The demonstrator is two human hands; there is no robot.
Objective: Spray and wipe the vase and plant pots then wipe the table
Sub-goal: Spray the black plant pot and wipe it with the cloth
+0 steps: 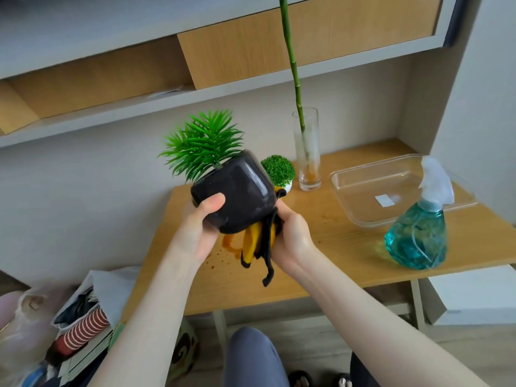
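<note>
I hold a black plant pot with a spiky green plant, tilted on its side above the wooden table. My left hand grips its left side, thumb on top. My right hand presses a yellow and black cloth against the pot's underside; the cloth's ends hang down. Behind it stands a small white pot with a round green bush, partly hidden. A clear glass vase with a tall green stalk stands further back. The teal spray bottle rests at the right.
A clear plastic tray lies at the table's back right. Brown stains and specks mark the table near its front left edge. Shelves hang above. Bags and books lie on the floor at the left, a white box at the right.
</note>
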